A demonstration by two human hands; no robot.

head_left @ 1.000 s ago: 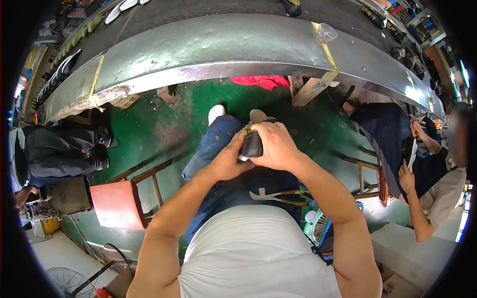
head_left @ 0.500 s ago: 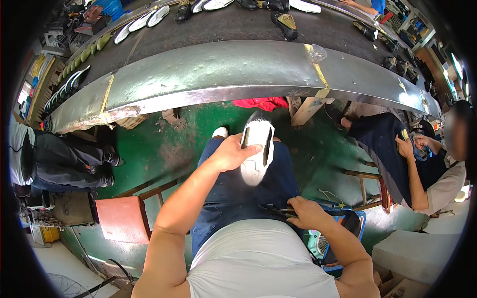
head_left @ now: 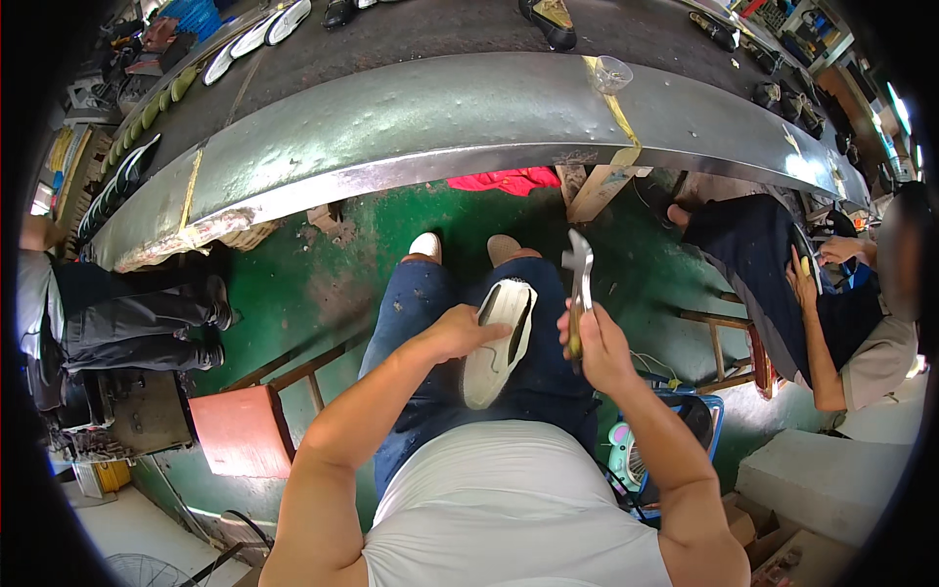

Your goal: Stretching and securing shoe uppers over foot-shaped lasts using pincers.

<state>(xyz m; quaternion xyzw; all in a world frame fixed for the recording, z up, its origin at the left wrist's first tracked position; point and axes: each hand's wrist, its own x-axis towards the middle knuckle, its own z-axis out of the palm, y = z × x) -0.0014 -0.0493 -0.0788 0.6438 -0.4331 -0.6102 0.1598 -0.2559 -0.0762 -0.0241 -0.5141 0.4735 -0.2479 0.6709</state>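
A white shoe upper (head_left: 486, 377) with a dark opening along its top rests over my thighs. My left hand (head_left: 458, 333) grips its side, thumb across the top and the fingers hidden beneath. To the right of the shoe, my right hand (head_left: 599, 344) is closed around a pair of lasting pliers (head_left: 581, 272). Their shiny metal jaws point up and away from me, and a yellowish part of the handle shows by my fingers. The pliers and the shoe are apart.
A long metal-edged bench (head_left: 391, 112) crosses ahead, with white shoes (head_left: 251, 39) and a black shoe (head_left: 550, 22) on it. A red-topped stool (head_left: 241, 430) stands left. At right sits a co-worker (head_left: 748, 264); another person's legs (head_left: 147, 323) show at left. A small fan (head_left: 623, 458) is by my right side.
My right hand has come up from beside my right hip, bringing the pliers into plain view. The shoe has lowered towards my lap, its toe end nearer me, still in my left hand.
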